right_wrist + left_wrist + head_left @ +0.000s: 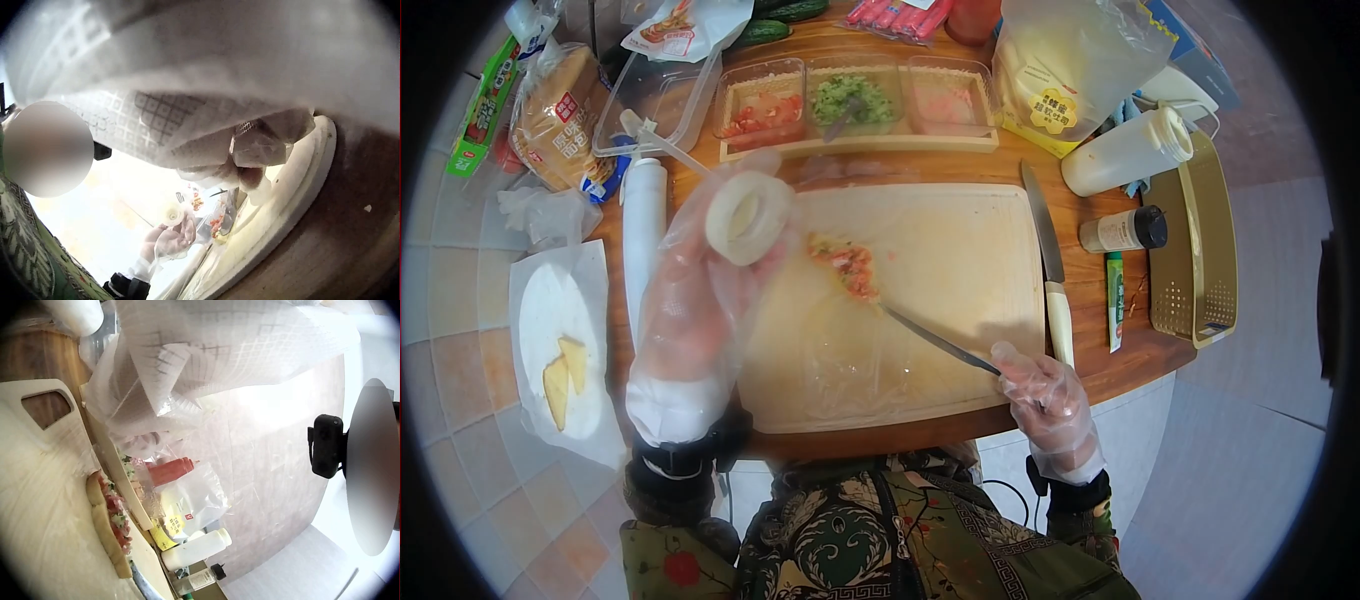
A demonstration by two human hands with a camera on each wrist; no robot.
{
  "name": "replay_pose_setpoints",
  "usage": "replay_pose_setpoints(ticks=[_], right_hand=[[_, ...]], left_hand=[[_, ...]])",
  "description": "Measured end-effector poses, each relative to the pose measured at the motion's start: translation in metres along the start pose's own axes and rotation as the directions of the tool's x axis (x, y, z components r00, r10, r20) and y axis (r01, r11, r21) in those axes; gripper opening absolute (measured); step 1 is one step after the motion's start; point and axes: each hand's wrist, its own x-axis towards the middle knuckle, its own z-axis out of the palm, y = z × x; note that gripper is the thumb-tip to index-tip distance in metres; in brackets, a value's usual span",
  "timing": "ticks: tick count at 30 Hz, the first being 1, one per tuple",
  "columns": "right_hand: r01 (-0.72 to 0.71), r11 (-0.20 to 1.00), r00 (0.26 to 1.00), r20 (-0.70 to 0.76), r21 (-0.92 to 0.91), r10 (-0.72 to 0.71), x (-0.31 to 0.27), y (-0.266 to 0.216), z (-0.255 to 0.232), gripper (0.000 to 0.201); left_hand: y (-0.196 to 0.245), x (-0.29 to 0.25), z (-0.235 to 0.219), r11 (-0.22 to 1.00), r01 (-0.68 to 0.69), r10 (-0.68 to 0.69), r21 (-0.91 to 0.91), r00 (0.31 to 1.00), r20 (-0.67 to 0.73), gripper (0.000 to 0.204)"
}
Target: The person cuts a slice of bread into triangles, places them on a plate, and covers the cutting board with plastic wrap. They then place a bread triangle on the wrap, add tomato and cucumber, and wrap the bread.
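Observation:
My gloved left hand (700, 290) holds up a round white ring-like piece (747, 218) with a hollow centre, over the board's left side; its exact kind does not show. My gloved right hand (1052, 405), by the board's front right corner, grips a thin dark-grey utensil (945, 347), its grip end hidden in the fingers. The utensil's far end reaches a strip of chopped red and green filling (845, 268) on the pale cutting board (960, 260). Bread (105, 515) lies along this filling in the left wrist view. The right wrist view shows the right fingers (256, 150) close over the board.
A white-handled knife (1045, 240) lies along the board's right edge. Behind stands a wooden holder (870, 147) with diced ingredients. An uncapped bottle (1115, 155), a seasoning jar (1122, 230) and a basket (1190, 250) are at right. Cheese slices (560, 385) lie on paper at left.

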Motion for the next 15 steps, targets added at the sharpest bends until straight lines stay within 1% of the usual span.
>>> replay_pose_setpoints(ticks=[3, 5, 6, 8, 9, 11, 12, 14, 15], right_hand=[[0.03, 0.999, 0.999, 0.037, -0.034, -0.028, -0.001, 0.0, -0.004, 0.036], [-0.021, 1.0, 0.999, 0.027, -0.01, 0.021, 0.0, -0.002, -0.005, 0.037], [-0.021, 1.0, 0.999, 0.027, -0.01, 0.022, 0.0, -0.001, -0.004, 0.037], [0.056, 0.998, 0.998, 0.011, -0.018, -0.056, 0.0, 0.001, -0.002, 0.034], [0.056, 0.998, 0.998, 0.011, -0.018, -0.055, 0.0, 0.001, -0.001, 0.034], [0.021, 0.999, 1.0, 0.019, -0.03, -0.021, 0.0, -0.002, 0.0, 0.03], [0.022, 0.999, 1.0, 0.019, -0.029, -0.021, 0.002, -0.005, 0.001, 0.03], [-0.033, 0.998, 0.999, -0.013, 0.058, 0.034, 0.006, -0.011, 0.001, 0.028], [-0.033, 0.998, 0.999, -0.013, 0.058, 0.033, 0.006, -0.01, 0.001, 0.028]], left_hand=[[0.0, 0.0, 0.001, 1.0, -0.016, 0.015, 0.016, 0.999, 0.032, 0.062], [0.0, 0.0, 0.004, 1.0, -0.007, 0.007, 0.028, 1.0, -0.005, 0.065], [0.0, 0.0, 0.004, 1.0, -0.006, 0.007, 0.028, 1.0, -0.005, 0.065], [0.001, 0.0, 0.003, 1.0, -0.003, 0.002, 0.024, 1.0, 0.008, 0.065], [0.0, 0.0, 0.003, 1.0, -0.002, 0.002, 0.024, 1.0, 0.008, 0.065], [-0.002, -0.001, 0.001, 0.999, -0.045, 0.045, 0.001, 0.998, 0.052, 0.066], [-0.002, -0.001, 0.002, 0.999, -0.045, 0.045, 0.001, 0.998, 0.052, 0.066], [-0.002, -0.001, 0.004, 0.999, -0.045, 0.045, 0.011, 0.999, 0.0, 0.067], [-0.002, -0.001, 0.004, 0.999, -0.045, 0.045, 0.011, 0.999, 0.0, 0.067]])
